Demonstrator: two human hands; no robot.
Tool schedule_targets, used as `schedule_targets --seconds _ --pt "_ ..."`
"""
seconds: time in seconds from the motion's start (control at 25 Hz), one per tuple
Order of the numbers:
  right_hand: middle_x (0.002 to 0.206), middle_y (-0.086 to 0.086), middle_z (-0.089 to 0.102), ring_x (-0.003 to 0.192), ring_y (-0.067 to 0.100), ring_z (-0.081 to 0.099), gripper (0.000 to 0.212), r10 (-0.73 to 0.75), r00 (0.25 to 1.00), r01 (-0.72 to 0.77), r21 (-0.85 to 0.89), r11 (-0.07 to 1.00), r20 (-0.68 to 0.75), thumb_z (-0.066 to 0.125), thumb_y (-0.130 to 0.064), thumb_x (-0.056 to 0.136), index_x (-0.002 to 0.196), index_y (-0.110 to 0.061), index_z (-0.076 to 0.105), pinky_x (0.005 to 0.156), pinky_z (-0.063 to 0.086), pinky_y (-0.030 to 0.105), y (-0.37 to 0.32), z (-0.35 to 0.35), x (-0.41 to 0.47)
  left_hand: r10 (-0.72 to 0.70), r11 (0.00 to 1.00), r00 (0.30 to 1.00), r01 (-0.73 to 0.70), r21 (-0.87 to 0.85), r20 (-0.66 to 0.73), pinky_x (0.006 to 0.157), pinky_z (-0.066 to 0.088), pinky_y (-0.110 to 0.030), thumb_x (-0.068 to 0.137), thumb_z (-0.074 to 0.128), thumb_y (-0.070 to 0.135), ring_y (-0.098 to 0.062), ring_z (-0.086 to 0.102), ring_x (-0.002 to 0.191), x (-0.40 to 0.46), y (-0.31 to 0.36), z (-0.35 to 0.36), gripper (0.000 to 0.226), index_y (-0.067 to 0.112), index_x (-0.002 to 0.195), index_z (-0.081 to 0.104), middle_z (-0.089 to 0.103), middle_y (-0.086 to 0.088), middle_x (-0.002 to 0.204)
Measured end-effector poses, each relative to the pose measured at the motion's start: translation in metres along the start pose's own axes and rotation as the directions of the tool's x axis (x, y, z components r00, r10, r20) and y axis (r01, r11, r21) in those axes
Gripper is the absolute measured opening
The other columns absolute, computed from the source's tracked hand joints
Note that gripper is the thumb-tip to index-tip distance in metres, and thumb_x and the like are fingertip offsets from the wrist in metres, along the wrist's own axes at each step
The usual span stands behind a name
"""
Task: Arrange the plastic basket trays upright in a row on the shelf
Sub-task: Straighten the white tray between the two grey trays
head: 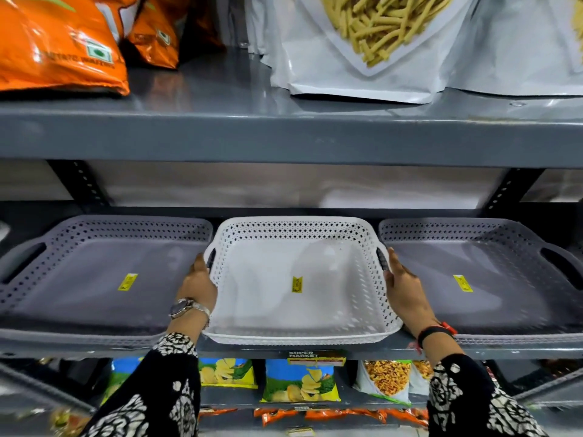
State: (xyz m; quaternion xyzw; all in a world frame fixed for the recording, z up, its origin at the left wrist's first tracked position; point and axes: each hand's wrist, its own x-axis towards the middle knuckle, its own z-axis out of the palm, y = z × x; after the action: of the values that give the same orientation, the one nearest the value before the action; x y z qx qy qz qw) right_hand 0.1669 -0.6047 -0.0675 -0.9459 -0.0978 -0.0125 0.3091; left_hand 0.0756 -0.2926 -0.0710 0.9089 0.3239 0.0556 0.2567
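A white plastic basket tray [299, 298] with perforated walls and a yellow sticker lies flat in the middle of the grey shelf [239, 348]. My left hand [197, 283] grips its left handle and my right hand [405, 288] grips its right handle. A grey basket tray [94, 279] lies flat to its left. Another grey basket tray [492, 279] lies flat to its right. Both grey trays carry yellow stickers and touch or nearly touch the white one.
The shelf above [284, 134] hangs low over the trays and holds orange snack bags [60, 42] and white snack pouches [362, 48]. Below are chip packets [299, 384]. Black perforated uprights [82, 184] stand at the back corners.
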Motion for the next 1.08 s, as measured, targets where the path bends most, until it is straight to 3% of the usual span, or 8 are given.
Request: schedule_targets --seconds 0.2,0.4,0.72,1.08 --pt "0.115 0.03 0.06 0.1 0.044 0.057 0.054 0.019 1.0 -0.019 0.0 1.0 0.007 0.035 -0.005 0.093 0.144 -0.016 0.019 0.083 0.046 0.043 -0.005 0.004 0.0 -0.06 0.997 0.998 0.058 0.053 0.033 0.103 0.039 -0.046 0.091 0.037 -0.001 -0.04 0.047 0.124 0.0 0.001 -0.007 0.056 0.005 0.144 0.02 0.045 -0.026 0.139" --pt "0.117 0.031 0.059 0.101 0.046 0.057 0.054 0.026 1.0 -0.026 0.006 1.0 0.002 0.036 -0.006 0.093 0.143 -0.015 0.019 0.083 0.046 0.045 -0.008 0.006 0.001 -0.021 0.994 0.999 0.024 0.104 -0.028 0.093 0.048 -0.048 0.089 0.04 -0.001 -0.043 0.056 0.112 0.007 -0.009 -0.004 0.057 0.002 0.143 0.021 0.056 -0.03 0.125" --pt "0.115 0.031 0.06 0.099 0.044 0.058 0.054 0.033 0.999 -0.032 -0.005 0.999 0.013 0.035 -0.006 0.093 0.144 -0.015 0.018 0.082 0.046 0.043 -0.009 0.005 0.001 0.031 0.999 0.999 -0.031 -0.018 -0.018 0.089 0.047 -0.05 0.087 0.035 -0.008 -0.047 0.055 0.109 0.011 -0.01 -0.006 0.06 0.001 0.144 0.019 0.055 -0.036 0.121" --pt "0.118 0.029 0.058 0.098 0.041 0.057 0.054 0.059 0.997 -0.059 -0.003 0.998 0.042 0.034 -0.008 0.094 0.144 -0.016 0.016 0.084 0.046 0.042 -0.01 0.006 0.002 0.049 0.999 0.999 -0.049 -0.018 -0.015 0.091 0.047 -0.05 0.088 0.035 -0.008 -0.047 0.055 0.109 0.016 -0.013 -0.004 0.059 0.0 0.144 0.019 0.054 -0.036 0.122"
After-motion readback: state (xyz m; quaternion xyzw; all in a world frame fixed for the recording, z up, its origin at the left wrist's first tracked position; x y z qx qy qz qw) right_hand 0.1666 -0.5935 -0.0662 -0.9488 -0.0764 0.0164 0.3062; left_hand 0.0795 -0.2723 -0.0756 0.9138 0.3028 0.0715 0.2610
